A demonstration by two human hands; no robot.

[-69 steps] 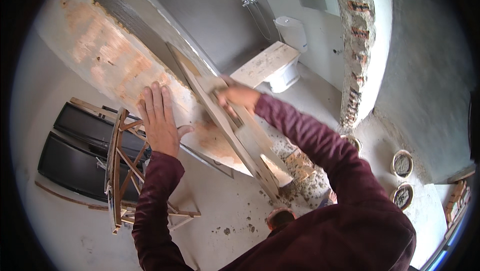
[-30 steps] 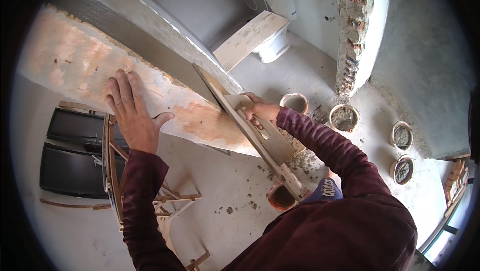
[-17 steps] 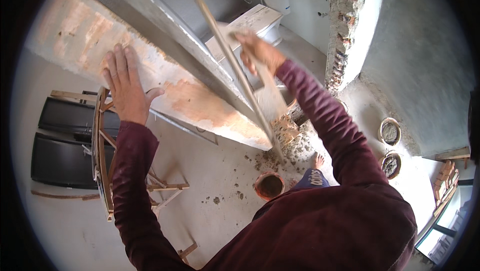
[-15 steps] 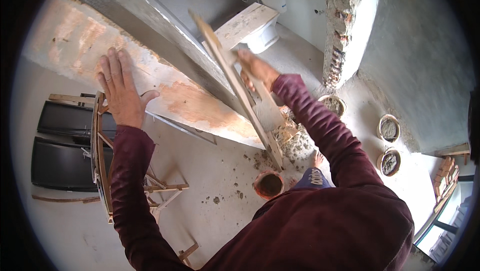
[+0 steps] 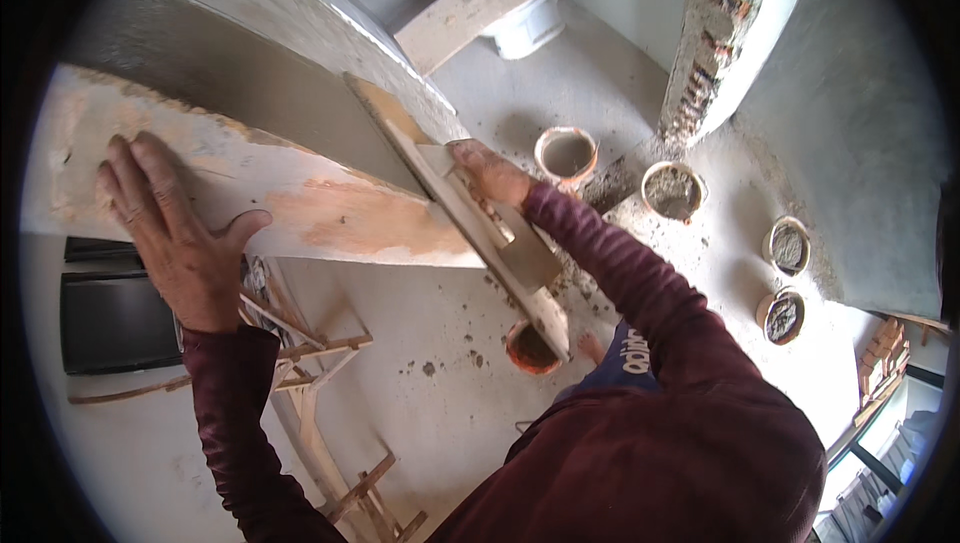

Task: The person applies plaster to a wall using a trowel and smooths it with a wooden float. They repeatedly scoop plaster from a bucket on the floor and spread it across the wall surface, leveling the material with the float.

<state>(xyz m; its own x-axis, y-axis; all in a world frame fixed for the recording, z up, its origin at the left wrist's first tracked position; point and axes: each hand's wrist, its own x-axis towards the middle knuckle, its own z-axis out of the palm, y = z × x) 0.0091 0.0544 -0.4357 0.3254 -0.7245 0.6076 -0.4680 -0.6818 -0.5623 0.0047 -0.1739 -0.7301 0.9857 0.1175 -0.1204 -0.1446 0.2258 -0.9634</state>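
My left hand (image 5: 180,243) lies flat on a long pale board (image 5: 350,228) with orange-brown patches, thumb spread and nothing in the fingers. Along the board's far edge runs a strip of grey plaster (image 5: 230,68). My right hand (image 5: 492,175) is closed round the handle of a long wooden plastering float (image 5: 455,213). The float lies slantwise across the plaster strip and the board's right end; its upper end is over the plaster, its lower end over a reddish bucket (image 5: 530,348). My palm and the handle's far side are hidden.
A bucket of grey liquid (image 5: 566,155) and a bucket of mortar (image 5: 672,193) stand beyond my right forearm; further buckets (image 5: 788,247) are to the right. Mortar crumbs dot the floor. A wooden frame (image 5: 320,353) stands below the board. A rough wall end (image 5: 715,43) rises behind.
My left hand has slid left along the board. The float has come down and left over the plaster strip, from a blurred, steeper position. The whole view has shifted.
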